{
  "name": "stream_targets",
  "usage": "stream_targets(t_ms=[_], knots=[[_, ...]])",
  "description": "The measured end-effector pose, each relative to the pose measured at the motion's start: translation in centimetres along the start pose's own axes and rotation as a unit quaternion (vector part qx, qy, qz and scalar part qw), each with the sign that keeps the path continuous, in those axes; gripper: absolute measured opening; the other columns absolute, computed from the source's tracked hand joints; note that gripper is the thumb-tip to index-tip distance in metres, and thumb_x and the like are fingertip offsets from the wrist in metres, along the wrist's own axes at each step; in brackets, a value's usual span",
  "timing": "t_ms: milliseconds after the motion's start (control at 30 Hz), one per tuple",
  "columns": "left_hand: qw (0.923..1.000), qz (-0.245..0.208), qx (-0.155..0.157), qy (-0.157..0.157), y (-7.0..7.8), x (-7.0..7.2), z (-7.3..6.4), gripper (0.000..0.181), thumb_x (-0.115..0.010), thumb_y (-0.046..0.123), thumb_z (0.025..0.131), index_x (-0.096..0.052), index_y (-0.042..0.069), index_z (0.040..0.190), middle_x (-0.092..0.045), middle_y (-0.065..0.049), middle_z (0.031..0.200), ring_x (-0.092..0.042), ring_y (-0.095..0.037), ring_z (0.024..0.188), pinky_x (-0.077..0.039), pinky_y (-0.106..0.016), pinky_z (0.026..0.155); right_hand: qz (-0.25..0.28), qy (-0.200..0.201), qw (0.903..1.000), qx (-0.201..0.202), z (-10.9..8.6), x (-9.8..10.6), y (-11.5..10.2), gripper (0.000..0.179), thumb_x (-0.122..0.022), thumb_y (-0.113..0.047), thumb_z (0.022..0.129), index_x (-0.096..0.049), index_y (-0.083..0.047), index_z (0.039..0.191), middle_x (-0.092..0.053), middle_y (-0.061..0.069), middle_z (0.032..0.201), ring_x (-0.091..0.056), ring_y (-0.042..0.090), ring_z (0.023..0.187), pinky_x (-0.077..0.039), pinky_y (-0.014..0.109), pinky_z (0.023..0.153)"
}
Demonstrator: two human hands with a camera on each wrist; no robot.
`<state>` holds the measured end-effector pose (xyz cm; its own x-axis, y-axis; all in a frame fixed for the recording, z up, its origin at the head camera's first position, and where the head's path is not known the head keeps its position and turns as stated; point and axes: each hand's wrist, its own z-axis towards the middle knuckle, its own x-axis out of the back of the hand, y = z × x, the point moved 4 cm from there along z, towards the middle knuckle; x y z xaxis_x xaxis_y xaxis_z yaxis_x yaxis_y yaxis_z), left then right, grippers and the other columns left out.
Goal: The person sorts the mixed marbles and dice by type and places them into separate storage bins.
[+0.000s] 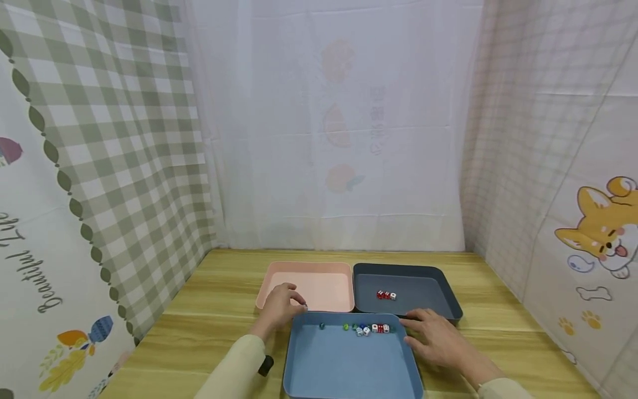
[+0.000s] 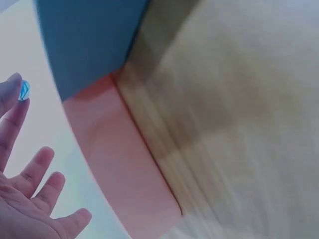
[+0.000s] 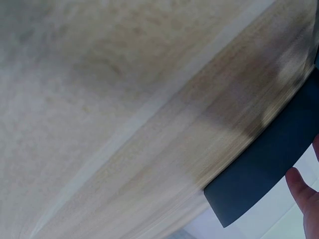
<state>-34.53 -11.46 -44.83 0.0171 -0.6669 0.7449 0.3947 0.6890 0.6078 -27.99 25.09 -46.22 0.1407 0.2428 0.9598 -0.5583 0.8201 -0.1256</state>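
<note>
My left hand [image 1: 280,306] pinches a small see-through blue die [image 2: 24,90] between thumb and index finger, its other fingers spread loosely. It hovers over the near left corner of the pink tray [image 1: 264,282], close to the blue tray's far left corner. Inside the blue tray [image 1: 349,371], along the far side, lie a teal die [image 1: 322,326], a green die [image 1: 346,327] and a cluster of white, red and blue dice [image 1: 380,328]. Over at the right, my right hand [image 1: 438,339] has its fingers extended at the far right corner of the blue tray, beside the dark tray's near edge.
The dark grey tray [image 1: 408,277] stands beside the pink one and holds a short row of red and white dice [image 1: 386,295]. All three trays sit close together on a wood-grain table [image 1: 199,338]. Cloth curtains [image 1: 339,166] hang behind and on both sides.
</note>
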Motion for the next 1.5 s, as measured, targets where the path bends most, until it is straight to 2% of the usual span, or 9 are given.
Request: stream_targets(t_ms=[167,333,400,567,667,833,933,1300,1500], knots=[[0.9962,-0.076,0.04,-0.009,-0.9,0.5,1.2,0.007,-0.076,0.015,0.087,-0.076,0.008,0.088,-0.049,-0.028,0.139,-0.049,-0.046,0.126,-0.05,-0.052,0.092,-0.002,0.003,1.0,0.007,0.1,0.0,-0.1,0.042,-0.065,-0.039,0.095,-0.069,-0.013,0.127,-0.061,0.007,0.122,-0.057,0.033,0.11,-0.049,0.057,0.086],[0.9953,-0.088,0.038,0.009,-1.2,0.9,2.7,0.008,-0.075,0.015,0.088,-0.077,0.008,0.091,-0.051,-0.027,0.138,-0.045,-0.045,0.13,-0.044,-0.057,0.098,-0.008,0.01,0.9999,0.009,0.1,0.1,-0.2,0.042,-0.065,-0.039,0.095,-0.07,-0.013,0.126,-0.061,0.007,0.121,-0.057,0.031,0.109,-0.049,0.056,0.086],[0.9934,-0.103,0.048,0.013,-1.4,0.9,3.4,0.007,-0.075,0.016,0.089,-0.077,0.01,0.092,-0.052,-0.024,0.138,-0.045,-0.042,0.131,-0.045,-0.056,0.098,-0.012,0.012,0.9998,0.008,0.1,0.1,-0.2,0.042,-0.065,-0.039,0.094,-0.07,-0.013,0.126,-0.062,0.007,0.121,-0.057,0.031,0.109,-0.049,0.055,0.087],[0.9875,-0.141,0.069,0.011,-1.8,0.3,4.7,0.006,-0.074,0.018,0.091,-0.076,0.012,0.093,-0.058,-0.015,0.132,-0.051,-0.036,0.125,-0.05,-0.051,0.091,-0.009,0.008,0.9999,0.001,0.0,0.2,-0.1,0.042,-0.065,-0.039,0.094,-0.07,-0.012,0.126,-0.062,0.008,0.122,-0.057,0.032,0.11,-0.048,0.056,0.088],[0.9869,-0.143,0.071,0.017,-2.1,-0.2,5.3,0.007,-0.073,0.016,0.091,-0.076,0.01,0.094,-0.062,-0.012,0.125,-0.056,-0.034,0.118,-0.052,-0.048,0.086,0.001,-0.002,1.0,-0.006,-0.1,0.2,-0.1,0.042,-0.065,-0.039,0.094,-0.07,-0.012,0.126,-0.061,0.009,0.123,-0.056,0.033,0.111,-0.047,0.058,0.088],[0.9824,-0.147,0.11,0.034,-3.1,-0.7,5.7,0.009,-0.072,0.015,0.092,-0.075,0.009,0.097,-0.066,-0.01,0.116,-0.06,-0.031,0.109,-0.052,-0.046,0.082,0.006,-0.01,0.9999,-0.013,-0.1,0.1,-0.2,0.042,-0.064,-0.039,0.095,-0.069,-0.013,0.127,-0.061,0.009,0.124,-0.056,0.035,0.113,-0.046,0.059,0.09],[0.9778,-0.156,0.136,0.035,-3.7,-0.9,5.7,0.009,-0.072,0.016,0.092,-0.074,0.009,0.098,-0.066,-0.01,0.117,-0.06,-0.03,0.108,-0.051,-0.045,0.083,0.0,-0.009,0.9999,-0.013,0.0,0.1,-0.3,0.042,-0.064,-0.039,0.095,-0.069,-0.013,0.128,-0.061,0.009,0.124,-0.056,0.035,0.114,-0.046,0.059,0.09],[0.9746,-0.154,0.158,0.038,-4.2,-1.3,6.0,0.009,-0.073,0.016,0.092,-0.073,0.008,0.097,-0.065,-0.012,0.118,-0.062,-0.028,0.101,-0.051,-0.045,0.083,-0.012,0.001,0.9999,-0.005,0.1,0.0,-0.2,0.041,-0.065,-0.038,0.095,-0.069,-0.013,0.127,-0.061,0.009,0.124,-0.056,0.034,0.113,-0.047,0.058,0.089],[0.975,-0.167,0.14,0.04,-3.9,-1.4,6.2,0.034,-0.07,0.012,0.094,-0.065,0.002,0.126,-0.059,-0.018,0.133,-0.058,-0.038,0.118,-0.05,-0.05,0.092,-0.002,-0.009,0.9998,-0.017,0.0,0.1,-0.2,0.042,-0.065,-0.039,0.095,-0.069,-0.013,0.128,-0.061,0.009,0.125,-0.055,0.034,0.114,-0.046,0.059,0.091]])
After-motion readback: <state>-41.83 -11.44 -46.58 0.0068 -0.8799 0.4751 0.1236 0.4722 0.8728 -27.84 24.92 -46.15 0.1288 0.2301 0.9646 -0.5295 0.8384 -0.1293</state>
